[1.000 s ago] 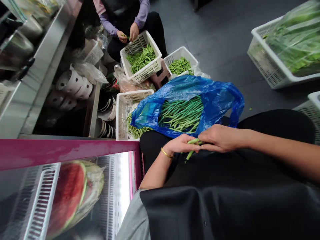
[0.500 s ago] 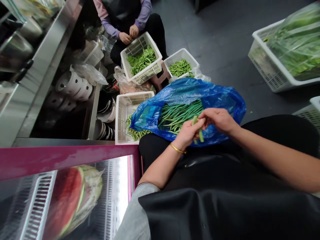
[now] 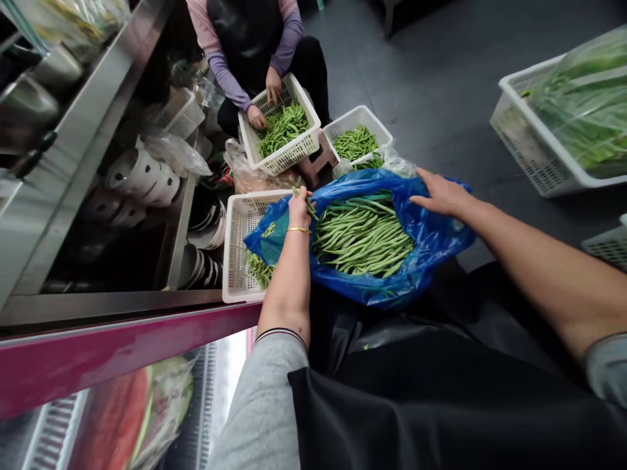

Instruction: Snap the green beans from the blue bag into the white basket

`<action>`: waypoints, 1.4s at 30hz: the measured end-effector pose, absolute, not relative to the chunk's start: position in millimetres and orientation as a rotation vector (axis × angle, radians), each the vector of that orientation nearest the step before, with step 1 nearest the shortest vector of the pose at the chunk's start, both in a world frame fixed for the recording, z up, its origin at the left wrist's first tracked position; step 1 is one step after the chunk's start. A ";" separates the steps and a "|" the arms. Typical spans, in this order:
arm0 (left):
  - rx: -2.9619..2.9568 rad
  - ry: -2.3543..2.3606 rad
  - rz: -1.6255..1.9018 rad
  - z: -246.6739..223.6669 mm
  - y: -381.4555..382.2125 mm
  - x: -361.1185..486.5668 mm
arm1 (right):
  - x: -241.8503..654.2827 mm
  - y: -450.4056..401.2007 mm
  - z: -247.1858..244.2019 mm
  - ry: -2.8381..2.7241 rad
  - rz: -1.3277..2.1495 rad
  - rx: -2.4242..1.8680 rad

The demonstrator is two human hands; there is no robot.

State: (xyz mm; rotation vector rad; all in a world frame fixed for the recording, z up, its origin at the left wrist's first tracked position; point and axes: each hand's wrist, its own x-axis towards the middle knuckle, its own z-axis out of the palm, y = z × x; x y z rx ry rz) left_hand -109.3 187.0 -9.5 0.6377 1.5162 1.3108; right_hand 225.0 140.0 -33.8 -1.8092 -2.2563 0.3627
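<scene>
"What's biggest before that person?"

"The blue bag [image 3: 435, 236], thin crinkled plastic, gaping wide by the lap. Long, slender beans [image 3: 362, 238] lie in it, mostly side by side."

"And the baskets?"

"The white basket [image 3: 235, 251] on the left is stiff, slotted plastic, partly covered by the bag, with short pieces [image 3: 259, 269] inside. The co-worker's basket [image 3: 294, 155], farther off, holds a green heap."

"The hands?"

"The right hand [image 3: 442, 194] is spread, thumb apart, at the bag's far edge; I can't tell whether it touches. The left hand [image 3: 298, 210], over the bag's left end, is curled round a few bean bits [image 3: 311, 207]."
</scene>
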 end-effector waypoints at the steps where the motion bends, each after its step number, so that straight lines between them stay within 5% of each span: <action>1: 0.661 1.537 1.271 -11.5 184.4 -107.0 | 215.2 130.4 -26.3 -2.201 0.298 -1.772; 10: 0.943 1.266 1.229 56.7 62.7 -97.5 | 136.1 134.2 -16.2 -2.499 0.600 -2.021; 19: 0.486 1.137 0.999 3.7 -17.6 -35.7 | 106.6 52.5 15.8 -1.918 1.715 -1.383; 24: 0.420 1.070 1.018 -0.2 -35.7 -29.6 | 130.7 -7.5 2.0 -1.441 1.926 -1.295; 30: 0.380 1.014 1.047 8.2 -46.4 -8.9 | 136.8 -23.6 3.1 -1.548 1.736 -1.329; 37: 0.281 1.037 1.097 11.3 -55.6 -12.7 | 131.5 -50.0 12.5 -2.449 0.629 -1.248; 42: 0.420 1.075 1.326 20.0 -58.9 -14.2 | 155.5 -89.7 13.1 -2.427 0.805 -1.308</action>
